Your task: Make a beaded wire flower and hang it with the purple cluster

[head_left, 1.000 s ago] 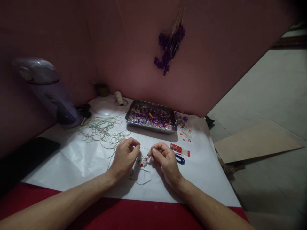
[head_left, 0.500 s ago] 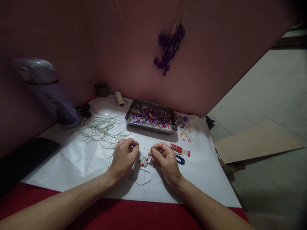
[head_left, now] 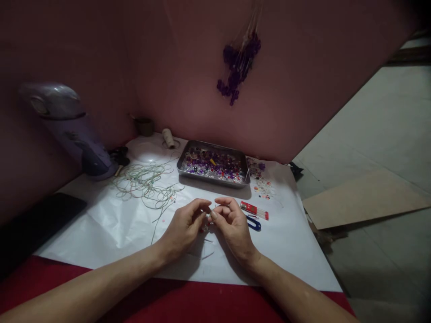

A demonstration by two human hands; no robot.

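My left hand and my right hand meet over the white sheet, fingertips pinched together. Between them hangs a small beaded piece of clear and red beads on thin cord, mostly hidden by the fingers. Both hands pinch the cord or beads of this piece. Loose cord ends trail on the sheet below the hands. A metal tray full of purple, clear and red beads sits just beyond the hands.
A tangle of pale cord lies left of the tray. A red lighter and blue-handled scissors lie right of my right hand. A lamp, a cord spool and a dark cup stand at the back. Purple beaded strands hang on the wall.
My left hand has moved right and closed the gap, so both hands now touch over the beaded piece. My right hand has barely shifted.
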